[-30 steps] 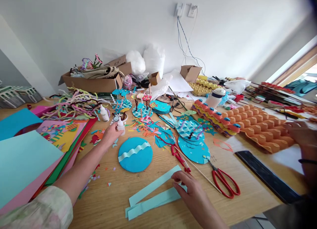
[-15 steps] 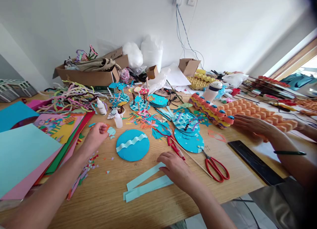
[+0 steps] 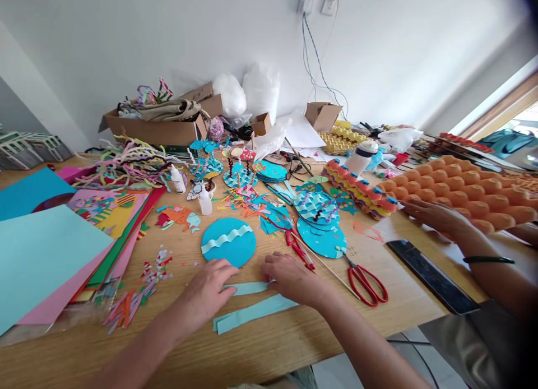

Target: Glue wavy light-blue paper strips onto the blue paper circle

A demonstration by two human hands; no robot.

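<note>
A light blue paper strip stretches between my two hands, low over the wooden table. My left hand has its left end between thumb and fingers. At the right end, my right hand pinches the strip, its fingertips partly hidden. Just below lie more light blue strips, overlapping each other. Beyond my left fingers sits a blue round disc with one wavy pale strip across it.
Red-handled scissors, a wooden stick and a black phone-like slab lie to the right. Glue bottles stand behind the disc. Coloured paper sheets cover the left. Another person's hand touches an orange egg tray.
My left hand has come right and down from beside the paper fish to the strip's left end. The strip now lies more level. The other person's egg tray has tilted up.
</note>
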